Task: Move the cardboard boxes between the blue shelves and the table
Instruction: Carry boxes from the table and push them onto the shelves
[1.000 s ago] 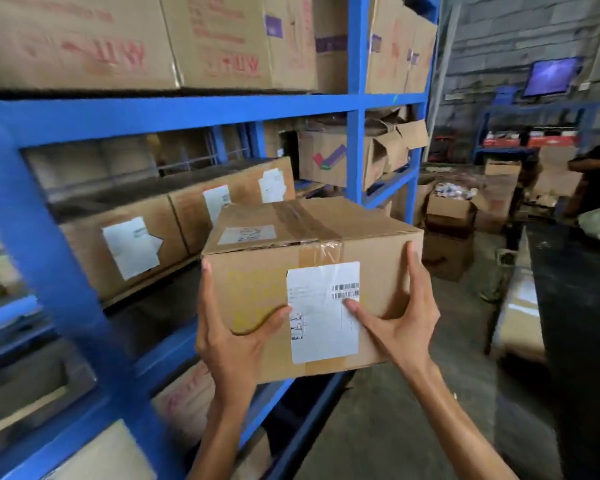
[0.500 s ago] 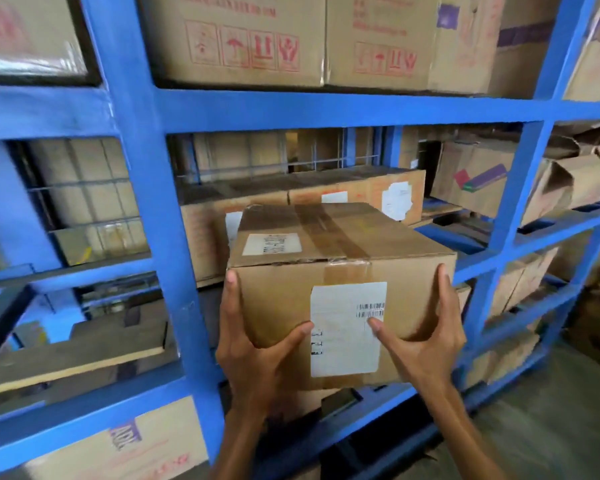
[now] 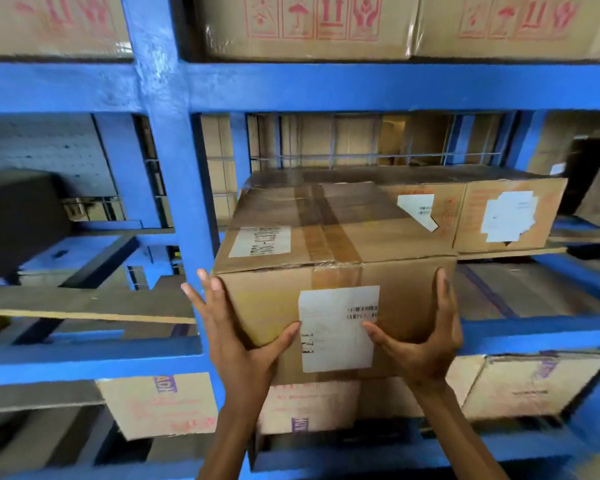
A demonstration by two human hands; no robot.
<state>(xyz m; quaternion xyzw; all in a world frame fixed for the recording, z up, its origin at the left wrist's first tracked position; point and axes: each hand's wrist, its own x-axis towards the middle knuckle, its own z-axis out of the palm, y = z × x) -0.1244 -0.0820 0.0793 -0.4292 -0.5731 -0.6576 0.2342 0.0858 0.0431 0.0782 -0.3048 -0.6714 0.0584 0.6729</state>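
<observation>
- The cardboard box (image 3: 270, 303) is carried between both bare hands, level and upright, in front of the blue shelves (image 3: 360, 86). It sits just right of the blue upright post (image 3: 173, 174).
- Its near face covers part of the middle shelf's front beam (image 3: 534, 332), so the box is in front of that shelf edge and not set on it.
- Brown tape runs across its top and down the near face. A white label with a barcode (image 3: 336, 329) is stuck on the near face, and another white label (image 3: 260, 241) lies on the top near the left edge.
- Left grip (image 3: 237, 337): fingers straight and spread, laid flat up the box's left side. The thumb reaches across the lower near face, and the palm cups the lower left corner.
- Right grip (image 3: 426, 344): fingers straight up the box's right side, thumb across the near face touching the barcode label, palm under the lower right corner.
- Neither grip is curled; the box is squeezed between the two flat hands.
- Behind the held box, on the middle shelf, a row of cartons stands side by side. The rightmost one (image 3: 509, 216) carries a torn white label.
- A wire mesh (image 3: 360, 157) closes the back of that shelf.
- The top shelf holds large cartons with red handling symbols (image 3: 309, 26).
- On the shelf below stand more cartons (image 3: 156, 403), printed in faded red and purple.
- Left of the post lies a bare wooden board (image 3: 83, 303), with a dark, blurred block (image 3: 17, 220) above it.
</observation>
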